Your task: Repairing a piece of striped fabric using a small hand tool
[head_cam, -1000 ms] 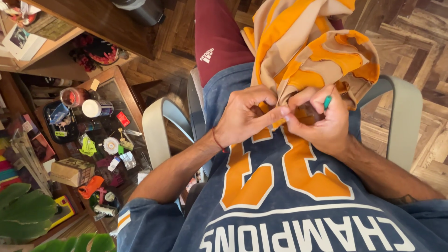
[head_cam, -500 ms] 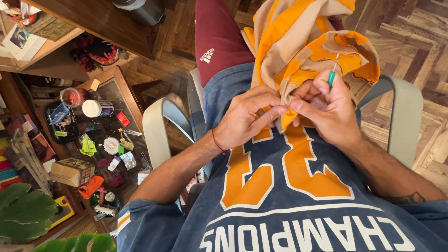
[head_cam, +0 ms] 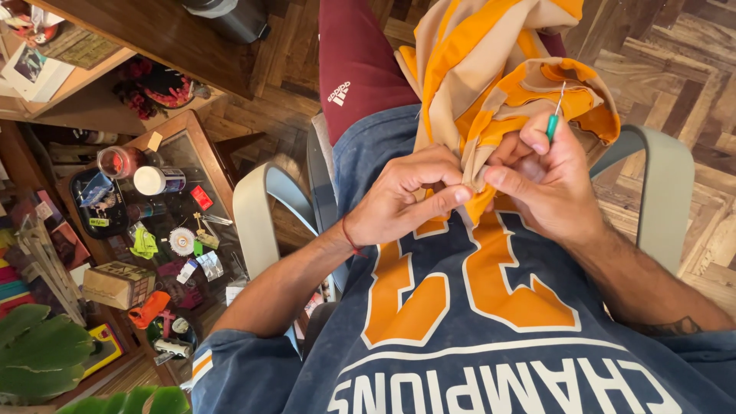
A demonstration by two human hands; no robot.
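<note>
I sit in a chair with an orange and beige striped fabric (head_cam: 491,69) across my lap. My left hand (head_cam: 402,201) pinches a fold of this fabric between thumb and forefinger. My right hand (head_cam: 546,182) touches the same fold from the right and grips a small green-handled tool with a thin metal tip (head_cam: 553,121), which points up over the cloth. The two hands meet at the fold, in front of my blue shirt with its orange numbers (head_cam: 468,291).
Grey chair armrests (head_cam: 257,222) flank me on both sides. To the left stands a glass-topped wooden side table (head_cam: 195,146) crowded with jars, threads and small sewing items. A green plant (head_cam: 38,353) is at the lower left, and a wooden parquet floor lies beyond.
My right hand has turned and lifted, so the green tool now points upward above the fold instead of lying low by my fingers. My left hand keeps its pinch.
</note>
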